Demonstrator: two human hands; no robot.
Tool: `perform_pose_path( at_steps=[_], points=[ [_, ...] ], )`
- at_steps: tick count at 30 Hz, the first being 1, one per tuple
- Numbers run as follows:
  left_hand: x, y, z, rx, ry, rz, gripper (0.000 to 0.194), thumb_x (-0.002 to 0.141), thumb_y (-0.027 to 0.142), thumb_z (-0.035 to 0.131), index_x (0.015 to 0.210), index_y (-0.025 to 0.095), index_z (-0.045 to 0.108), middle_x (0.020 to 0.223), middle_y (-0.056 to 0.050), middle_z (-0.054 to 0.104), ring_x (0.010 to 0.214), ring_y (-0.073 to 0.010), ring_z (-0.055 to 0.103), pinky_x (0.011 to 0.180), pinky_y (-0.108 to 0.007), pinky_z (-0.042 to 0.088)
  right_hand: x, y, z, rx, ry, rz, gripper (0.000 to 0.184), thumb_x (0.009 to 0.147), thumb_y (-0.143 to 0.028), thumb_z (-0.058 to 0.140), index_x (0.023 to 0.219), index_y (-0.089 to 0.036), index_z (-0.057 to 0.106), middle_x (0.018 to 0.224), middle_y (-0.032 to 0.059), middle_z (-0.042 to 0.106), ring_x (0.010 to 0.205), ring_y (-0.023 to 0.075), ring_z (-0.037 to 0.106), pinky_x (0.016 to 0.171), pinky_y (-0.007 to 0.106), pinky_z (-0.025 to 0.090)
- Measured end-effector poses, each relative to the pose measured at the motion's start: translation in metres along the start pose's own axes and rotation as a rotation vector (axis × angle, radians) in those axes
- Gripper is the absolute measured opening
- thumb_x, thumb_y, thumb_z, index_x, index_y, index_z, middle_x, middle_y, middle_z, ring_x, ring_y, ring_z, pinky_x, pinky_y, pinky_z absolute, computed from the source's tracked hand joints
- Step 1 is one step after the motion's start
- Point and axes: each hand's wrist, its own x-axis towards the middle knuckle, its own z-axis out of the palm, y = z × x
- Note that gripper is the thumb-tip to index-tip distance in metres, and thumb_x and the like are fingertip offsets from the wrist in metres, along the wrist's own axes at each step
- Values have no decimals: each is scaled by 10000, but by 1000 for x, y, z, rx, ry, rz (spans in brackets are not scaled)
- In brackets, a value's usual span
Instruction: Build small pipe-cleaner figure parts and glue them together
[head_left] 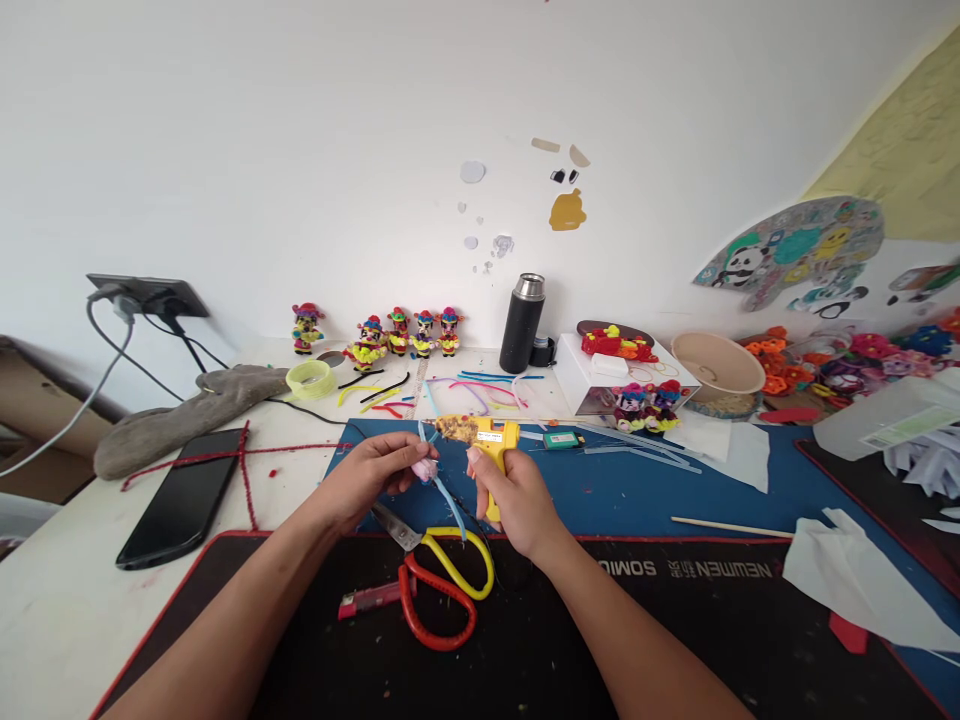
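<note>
My right hand (517,495) is closed round the handle of a yellow hot glue gun (491,445), whose brown-stained nozzle points left. In my left hand (382,470), thumb and fingers pinch a small pale pink and blue pipe-cleaner piece (425,468). Light blue pipe-cleaner strands (450,500) stick out of it, up and down. The nozzle tip is close to the upper strand; whether they touch I cannot tell. Below both hands lie scissors (442,585) with one red and one yellow handle, and a red lighter-like object (371,600).
A black phone (180,500) and dark red pipe cleaners (244,480) lie left. Behind are a tape roll (311,380), several pipe-cleaner figures (424,335), coloured stems and a black thermos (523,325). Clear glue sticks (645,455), a white box (592,375) and a beige bowl (718,365) stand right.
</note>
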Motion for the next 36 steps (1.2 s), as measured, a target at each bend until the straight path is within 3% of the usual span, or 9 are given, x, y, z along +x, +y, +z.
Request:
perform_pose_path(
  at_steps=[8,17,36],
  points=[
    [0,-1,0,5,-20,-7,369,733,523,898,836,176,826,736,-34,708,575,-103,491,532,-224,315,2,1,0,15,22,27,519,883,-717,631,794,-206,608,436,-35,560,327,101,405,355,223,308],
    [4,-3,-4,-41,101,30,416,707,552,912,868,177,829,712,-26,683,572,-101,470,515,-214,313,1,1,0,8,-2,10,534,883,-724,619,797,-198,616,438,-36,554,328,96,407,363,218,319],
    [5,-5,-3,-15,65,34,338,735,504,878,838,187,817,721,-37,712,569,-112,495,515,-229,327,0,2,1,-53,-11,40,506,890,-702,624,807,-203,625,455,-36,561,346,104,431,380,221,340]
  ],
)
